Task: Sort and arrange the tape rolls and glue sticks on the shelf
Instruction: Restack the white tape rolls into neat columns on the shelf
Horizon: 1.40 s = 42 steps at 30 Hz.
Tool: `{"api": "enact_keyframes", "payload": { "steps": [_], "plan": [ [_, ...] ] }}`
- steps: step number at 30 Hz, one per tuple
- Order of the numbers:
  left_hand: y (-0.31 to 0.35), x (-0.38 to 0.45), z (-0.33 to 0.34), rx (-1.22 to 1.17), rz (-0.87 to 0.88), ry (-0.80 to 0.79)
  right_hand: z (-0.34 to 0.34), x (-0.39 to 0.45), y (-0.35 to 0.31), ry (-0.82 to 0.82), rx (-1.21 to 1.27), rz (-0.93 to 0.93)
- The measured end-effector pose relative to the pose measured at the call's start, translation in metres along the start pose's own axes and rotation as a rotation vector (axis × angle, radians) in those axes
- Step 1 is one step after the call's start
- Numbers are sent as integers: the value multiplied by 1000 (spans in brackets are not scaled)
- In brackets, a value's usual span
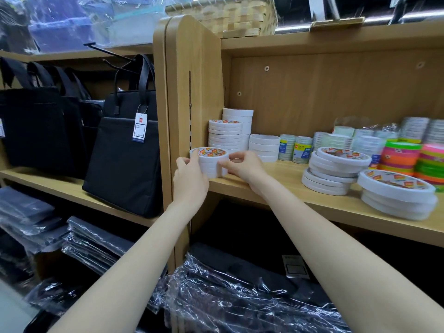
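A short stack of white tape rolls [211,162] with an orange label on top stands at the front left corner of the wooden shelf [283,181]. My left hand [189,174] grips its left side and my right hand [242,164] pinches its right side. Behind it rise taller stacks of white tape rolls [225,135] against the shelf's side panel. Further right lie leaning stacks of wider white rolls [336,169] and another pile [396,195] near the front edge. Clear tape rolls [295,149] stand in the middle. No glue sticks are visible.
Neon-coloured tape rolls [408,159] and wrapped clear rolls [374,135] fill the shelf's right end. Black bags [125,152] hang and stand in the bay to the left. Plastic-wrapped dark goods [228,296] lie below. A woven basket [228,15] sits on top.
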<state>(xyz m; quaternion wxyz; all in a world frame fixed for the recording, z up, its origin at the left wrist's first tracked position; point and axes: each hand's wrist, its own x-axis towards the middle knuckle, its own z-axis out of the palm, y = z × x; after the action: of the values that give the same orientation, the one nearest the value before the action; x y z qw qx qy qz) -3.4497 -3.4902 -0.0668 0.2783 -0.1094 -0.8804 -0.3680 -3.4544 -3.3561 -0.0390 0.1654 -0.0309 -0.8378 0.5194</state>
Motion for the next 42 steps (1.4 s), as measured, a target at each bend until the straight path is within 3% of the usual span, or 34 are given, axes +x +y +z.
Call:
{"api": "enact_keyframes", "payload": {
  "steps": [3, 8, 16, 18, 21, 25, 28, 31, 33, 36, 38, 42],
  "plan": [
    [-4, -1, -3, 30, 22, 5, -1, -2, -2, -90, -161, -48],
    [-15, 9, -7, -53, 9, -4, 3, -4, -2, -17, -304, -128],
    [-15, 8, -2, -9, 26, -42, 3, -2, -5, 21, -153, -88],
    [-11, 6, -4, -31, 30, 26, 3, -3, -4, 35, -160, -78],
    [-4, -3, -6, -65, 174, 228, -13, -17, -2, 113, -213, -132],
    [17, -5, 2, -134, 289, 231, -60, -54, 4, 267, -365, -326],
    [47, -8, 22, -206, 348, 167, -109, -79, 5, 411, -562, -491],
    [81, -11, 45, -256, 382, 60, -163, -90, 8, 455, -731, -480],
    [104, -12, 61, -317, 373, -100, -194, -92, 8, 350, -786, -383],
    [132, -15, 84, -403, 325, -463, -226, -87, 6, 24, -904, -147],
    [144, -14, 97, -392, 278, -637, -236, -80, 1, -103, -888, -55],
    [157, -14, 112, -374, 185, -655, -247, -59, -2, -129, -892, -17]
  ]
}}
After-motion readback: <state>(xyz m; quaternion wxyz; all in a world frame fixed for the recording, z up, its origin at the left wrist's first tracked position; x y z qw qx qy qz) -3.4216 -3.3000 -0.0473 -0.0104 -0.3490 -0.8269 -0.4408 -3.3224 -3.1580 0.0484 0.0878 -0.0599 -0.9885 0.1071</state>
